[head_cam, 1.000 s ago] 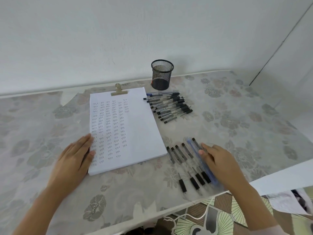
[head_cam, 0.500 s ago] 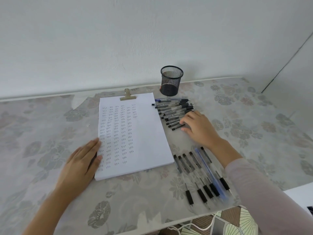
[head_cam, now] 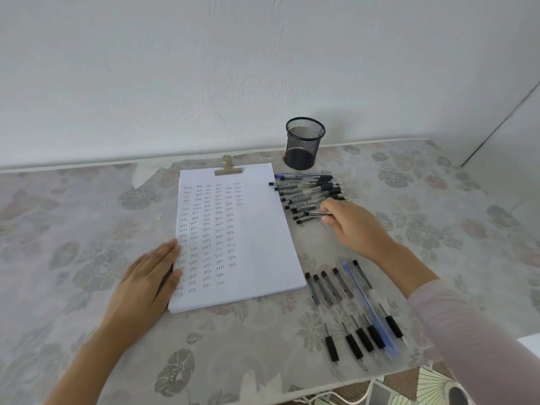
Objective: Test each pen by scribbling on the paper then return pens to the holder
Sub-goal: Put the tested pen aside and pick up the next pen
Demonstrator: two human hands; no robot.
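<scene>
A white paper pad (head_cam: 257, 229) with rows of small scribbles lies in the middle of the table, held by a brass clip (head_cam: 228, 168). My left hand (head_cam: 146, 282) lies flat on its lower left corner, fingers apart. A heap of black pens (head_cam: 306, 194) sits right of the pad's top. My right hand (head_cam: 350, 226) pinches the end of one pen (head_cam: 309, 218) at the near edge of that heap. Several more pens (head_cam: 350, 311), one of them blue, lie in a row near the table's front edge. The black mesh holder (head_cam: 304, 143) stands behind the heap and looks empty.
The table carries a floral cloth (head_cam: 87, 244) and runs up against a white wall. Its front edge is close below the pen row, with a white cable (head_cam: 344, 399) and patterned floor beyond. My right sleeve (head_cam: 482, 346) crosses the lower right.
My right hand left the near row of pens, travelled up to the far heap and closed its fingertips on one pen. My left hand stayed on the pad.
</scene>
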